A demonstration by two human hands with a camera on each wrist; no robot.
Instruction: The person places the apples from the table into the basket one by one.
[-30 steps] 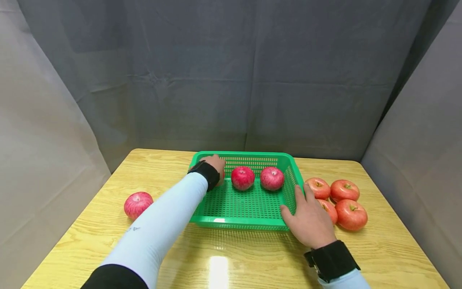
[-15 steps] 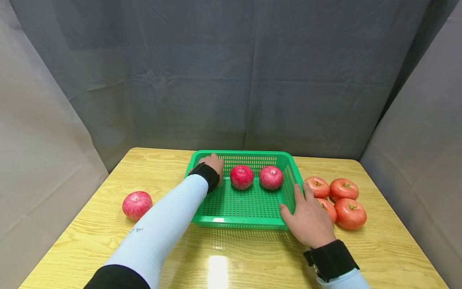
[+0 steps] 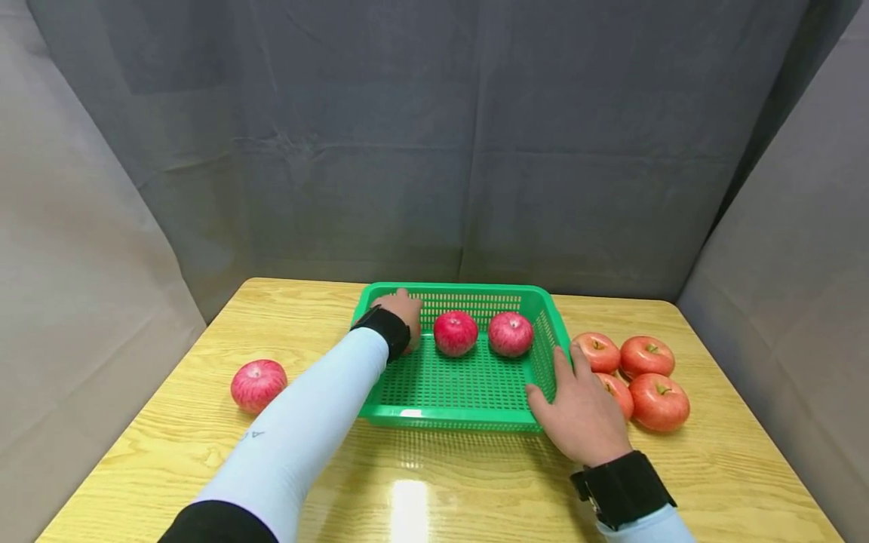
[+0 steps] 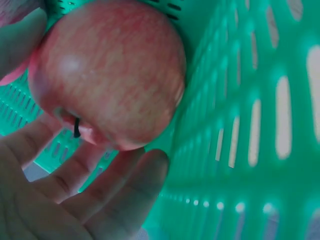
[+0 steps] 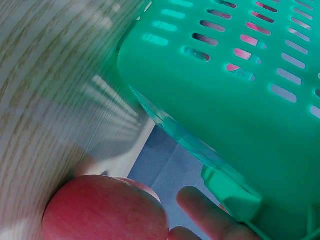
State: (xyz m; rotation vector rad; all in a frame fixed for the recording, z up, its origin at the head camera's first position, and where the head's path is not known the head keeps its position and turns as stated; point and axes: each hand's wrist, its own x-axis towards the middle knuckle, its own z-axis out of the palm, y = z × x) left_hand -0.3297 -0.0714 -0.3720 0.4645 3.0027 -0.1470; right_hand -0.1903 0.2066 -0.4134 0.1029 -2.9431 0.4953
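Observation:
My left hand (image 3: 402,313) reaches into the left end of a green plastic basket (image 3: 448,417). In the left wrist view its thumb and curved fingers hold a red apple (image 4: 110,65) low beside the slotted wall, with its stem toward the palm. The head view hides nearly all of that apple behind the hand. Two more apples, a darker one (image 3: 455,333) and a pinkish one (image 3: 511,334), sit in a row to its right in the basket. My right hand (image 3: 584,411) rests on the basket's right rim, fingers extended; a fingertip shows by the rim in the right wrist view.
Outside the basket, a pink-red apple (image 3: 259,385) lies on the wooden table (image 3: 360,490) at the left. Several lighter red apples (image 3: 659,402) cluster at the right, partly behind my right hand. Grey cloth (image 3: 434,151) hangs behind the table and at both sides.
My left hand shifts only slightly at the basket's left end, the wrist turning a little over the apple. My right hand and the other apples stay put.

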